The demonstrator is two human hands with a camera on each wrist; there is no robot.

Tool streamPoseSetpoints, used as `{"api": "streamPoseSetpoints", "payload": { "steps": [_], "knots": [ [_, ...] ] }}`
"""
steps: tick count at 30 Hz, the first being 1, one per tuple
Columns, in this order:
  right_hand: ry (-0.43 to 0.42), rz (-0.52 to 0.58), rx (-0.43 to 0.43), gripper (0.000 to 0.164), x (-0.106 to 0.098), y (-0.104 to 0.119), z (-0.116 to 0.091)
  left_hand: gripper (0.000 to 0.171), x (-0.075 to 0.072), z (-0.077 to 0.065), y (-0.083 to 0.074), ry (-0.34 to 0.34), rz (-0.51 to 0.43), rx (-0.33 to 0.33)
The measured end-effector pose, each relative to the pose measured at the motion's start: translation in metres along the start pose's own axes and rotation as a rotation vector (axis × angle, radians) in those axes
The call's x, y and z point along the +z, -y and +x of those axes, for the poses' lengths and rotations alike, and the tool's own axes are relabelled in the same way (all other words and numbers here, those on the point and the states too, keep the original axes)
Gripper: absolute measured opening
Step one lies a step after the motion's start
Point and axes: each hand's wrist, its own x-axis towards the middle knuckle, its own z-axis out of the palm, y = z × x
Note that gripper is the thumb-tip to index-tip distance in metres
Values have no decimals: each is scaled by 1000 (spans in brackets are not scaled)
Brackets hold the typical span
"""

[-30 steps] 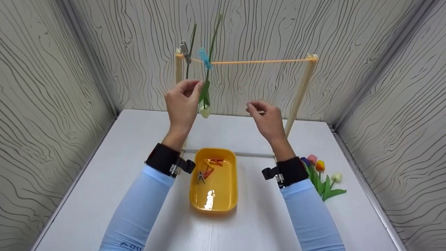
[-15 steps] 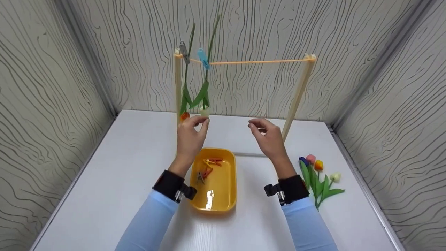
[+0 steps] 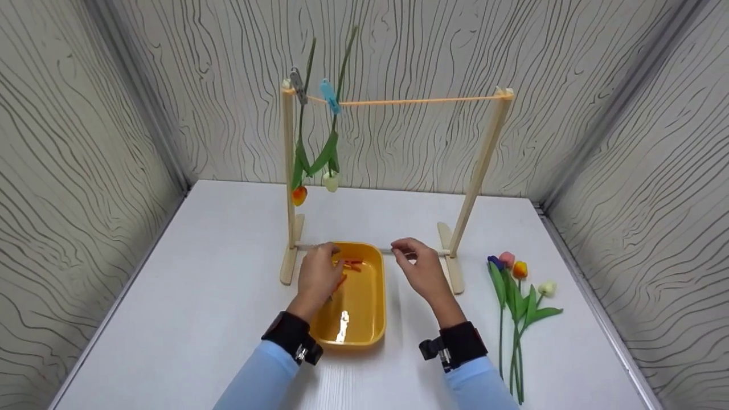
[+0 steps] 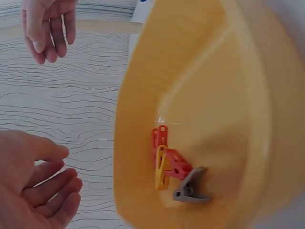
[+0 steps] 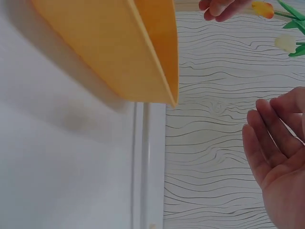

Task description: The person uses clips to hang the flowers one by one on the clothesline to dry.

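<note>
Over the left part of a yellow bin (image 3: 364,336) is my left hand (image 3: 319,276), loosely curved and holding nothing. In the left wrist view, red clothespins (image 4: 177,164), a yellow clothespin (image 4: 162,167) and a grey clothespin (image 4: 191,188) lie in the bin below it. My right hand (image 3: 421,270), also holding nothing, hovers just right of the bin with fingers relaxed. Behind, an orange string (image 3: 421,102) carries two tulips upside down: an orange tulip (image 3: 299,196) under a grey clothespin (image 3: 298,85), and a white tulip (image 3: 331,182) under a blue clothespin (image 3: 330,97).
The string runs between two wooden posts (image 3: 481,171) on flat wooden feet, joined by a low crossbar. Several loose tulips (image 3: 515,302), blue, pink, orange and white, lie on the white table (image 3: 228,239) at the right. Patterned walls enclose the table.
My left hand has left the white tulip's leaves and come down over the bin. My right hand has lowered toward the bin's right side. Both hanging tulips stay on the string.
</note>
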Motion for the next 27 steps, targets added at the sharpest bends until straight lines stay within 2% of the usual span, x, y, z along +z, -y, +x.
{"api": "streamPoseSetpoints", "payload": {
  "steps": [6, 11, 15, 20, 24, 27],
  "knots": [
    [26, 1, 0, 14, 11, -10, -8, 20, 20, -3, 4, 141, 138, -74],
    [56, -13, -13, 15, 18, -13, -11, 11, 33, -5, 9, 201, 287, -89],
    [69, -29, 3, 15, 21, -15, -14, 10, 40, -7, 14, 199, 344, -54],
    [88, -35, -19, 14, 24, -15, -15, 7, 46, -11, 18, 158, 403, -19],
    [102, -36, -22, 14, 26, -16, -15, 12, 50, -12, 19, 179, 411, -29],
    [119, -45, -5, 14, 27, -16, -15, 12, 51, -12, 17, 204, 375, -58]
  ]
}}
